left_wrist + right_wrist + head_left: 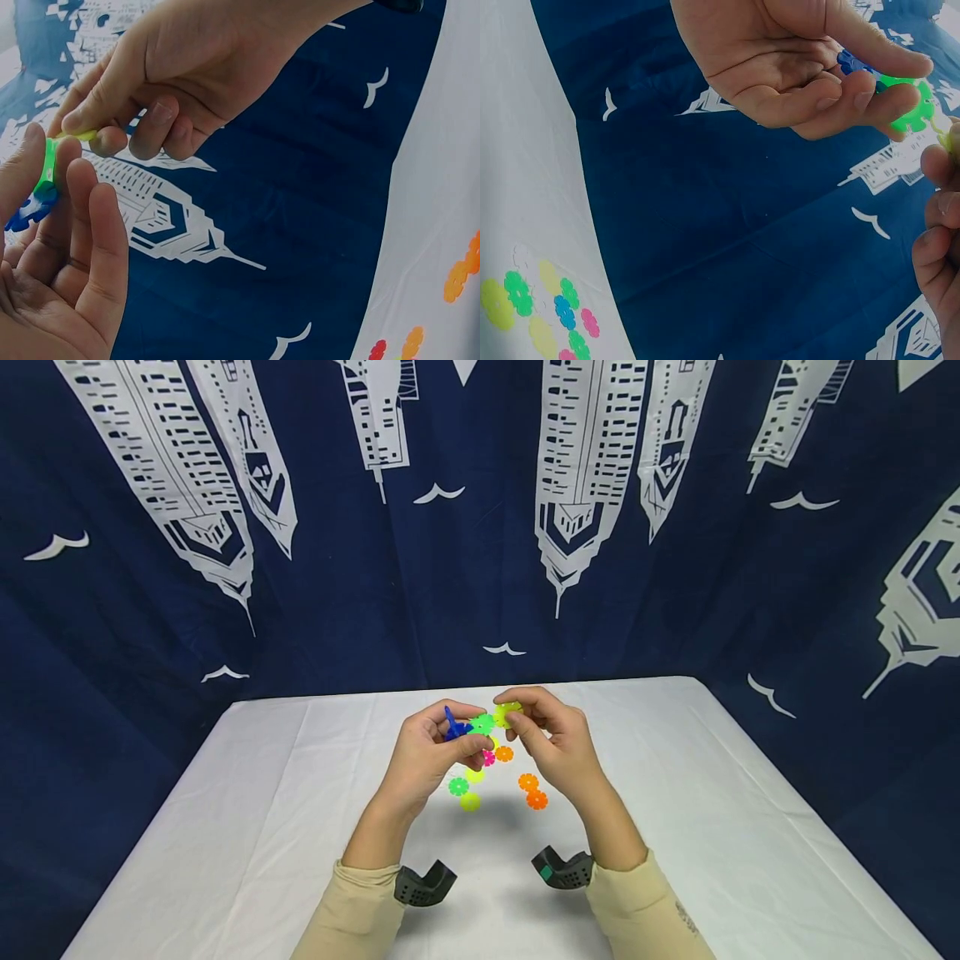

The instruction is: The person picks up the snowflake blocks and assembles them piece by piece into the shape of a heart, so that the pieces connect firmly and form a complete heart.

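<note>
Joining step, I judge remotely: my left hand (427, 750) pinches the green disc (482, 723); my right hand (561, 742), the yellow disc (507, 713) at its two o'clock. Next calls for alignment.

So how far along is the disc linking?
Done: blue pieces and a green disc in the left hand look joined.
In hand: the right hand pinches a yellow disc at the green one's edge; can't tell if it's slotted in.
Left, probably: discs lying on the table, orange ones among them.
</note>
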`<state>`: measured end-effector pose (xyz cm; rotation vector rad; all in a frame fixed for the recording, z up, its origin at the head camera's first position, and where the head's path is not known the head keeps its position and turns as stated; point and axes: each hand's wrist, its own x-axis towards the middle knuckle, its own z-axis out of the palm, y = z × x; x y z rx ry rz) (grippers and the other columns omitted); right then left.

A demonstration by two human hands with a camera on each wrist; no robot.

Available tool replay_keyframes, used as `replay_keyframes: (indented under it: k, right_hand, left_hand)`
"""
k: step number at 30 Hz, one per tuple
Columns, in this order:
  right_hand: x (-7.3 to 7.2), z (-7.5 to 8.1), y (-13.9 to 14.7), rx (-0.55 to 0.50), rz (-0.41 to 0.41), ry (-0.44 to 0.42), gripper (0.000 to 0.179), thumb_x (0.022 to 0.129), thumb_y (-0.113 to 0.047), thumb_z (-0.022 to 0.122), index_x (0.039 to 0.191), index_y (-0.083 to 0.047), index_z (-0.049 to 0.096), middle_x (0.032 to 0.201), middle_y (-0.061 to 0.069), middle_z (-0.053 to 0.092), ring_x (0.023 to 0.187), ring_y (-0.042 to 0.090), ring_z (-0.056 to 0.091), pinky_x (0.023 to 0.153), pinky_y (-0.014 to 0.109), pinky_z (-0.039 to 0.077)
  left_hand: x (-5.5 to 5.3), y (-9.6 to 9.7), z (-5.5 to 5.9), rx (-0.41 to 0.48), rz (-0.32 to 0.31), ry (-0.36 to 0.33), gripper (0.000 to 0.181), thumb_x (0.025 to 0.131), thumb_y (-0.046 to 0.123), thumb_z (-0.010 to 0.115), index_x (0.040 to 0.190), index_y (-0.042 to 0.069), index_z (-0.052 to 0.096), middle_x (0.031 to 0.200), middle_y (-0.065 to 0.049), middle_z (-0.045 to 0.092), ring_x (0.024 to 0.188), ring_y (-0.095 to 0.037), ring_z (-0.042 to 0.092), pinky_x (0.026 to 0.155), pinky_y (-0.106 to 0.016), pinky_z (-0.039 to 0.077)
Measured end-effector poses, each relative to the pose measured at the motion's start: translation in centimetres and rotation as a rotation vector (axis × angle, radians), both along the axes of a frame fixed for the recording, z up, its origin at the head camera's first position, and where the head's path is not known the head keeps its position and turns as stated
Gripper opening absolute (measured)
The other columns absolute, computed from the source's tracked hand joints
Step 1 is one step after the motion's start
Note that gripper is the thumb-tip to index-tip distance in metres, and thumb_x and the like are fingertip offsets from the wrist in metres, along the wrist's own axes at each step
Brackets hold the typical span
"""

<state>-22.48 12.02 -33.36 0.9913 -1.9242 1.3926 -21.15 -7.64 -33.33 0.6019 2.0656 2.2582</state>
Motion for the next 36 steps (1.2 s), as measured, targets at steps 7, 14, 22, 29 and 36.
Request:
replay_keyframes:
  k: [7,14,22,29,36]
  right_hand:
    - [0.2,0.0,-0.4,-0.020,0.028,-0.002,0.024,0.092,0.011,0.059,0.111,-0.002,0.064,0.073,0.009,0.064,0.058,0.011,0.052,0.051,0.022,0.048]
    - [0.4,0.0,-1.0,-0.068,0.073,0.009,0.022,0.092,0.013,0.058,0.110,0.001,0.063,0.071,0.011,0.060,0.052,0.010,0.045,0.046,0.022,0.043]
    - [0.6,0.0,-1.5,-0.134,0.131,-0.017,0.019,0.094,0.015,0.053,0.109,0.006,0.060,0.070,0.013,0.057,0.048,0.010,0.040,0.042,0.021,0.038]
    - [0.6,0.2,-1.1,-0.103,0.157,-0.035,0.018,0.095,0.013,0.053,0.110,0.005,0.059,0.071,0.014,0.058,0.047,0.010,0.040,0.041,0.020,0.038]
    - [0.5,0.2,-0.8,-0.084,0.225,-0.056,0.015,0.096,0.013,0.052,0.108,0.007,0.058,0.070,0.015,0.058,0.046,0.011,0.040,0.042,0.020,0.038]
  left_hand:
    - [0.3,-0.1,0.2,0.010,-0.019,-0.004,0.037,0.084,0.006,0.078,0.117,-0.001,0.063,0.077,-0.001,0.070,0.062,-0.016,0.065,0.068,-0.028,0.060]
    - [0.5,0.0,0.5,0.033,-0.024,-0.008,0.038,0.083,0.006,0.079,0.117,-0.003,0.063,0.079,-0.001,0.071,0.061,-0.015,0.064,0.066,-0.026,0.059]
    - [0.7,0.2,0.6,0.064,-0.014,-0.014,0.037,0.083,0.003,0.079,0.116,-0.006,0.062,0.079,-0.001,0.070,0.059,-0.014,0.062,0.064,-0.023,0.058]
    - [0.8,0.3,0.7,0.058,-0.015,-0.024,0.037,0.083,0.004,0.079,0.115,-0.006,0.063,0.079,-0.001,0.070,0.058,-0.014,0.061,0.063,-0.023,0.058]
    - [0.7,0.4,0.6,0.045,-0.016,-0.043,0.034,0.085,-0.002,0.075,0.116,-0.006,0.063,0.081,-0.001,0.070,0.058,-0.014,0.061,0.062,-0.022,0.057]
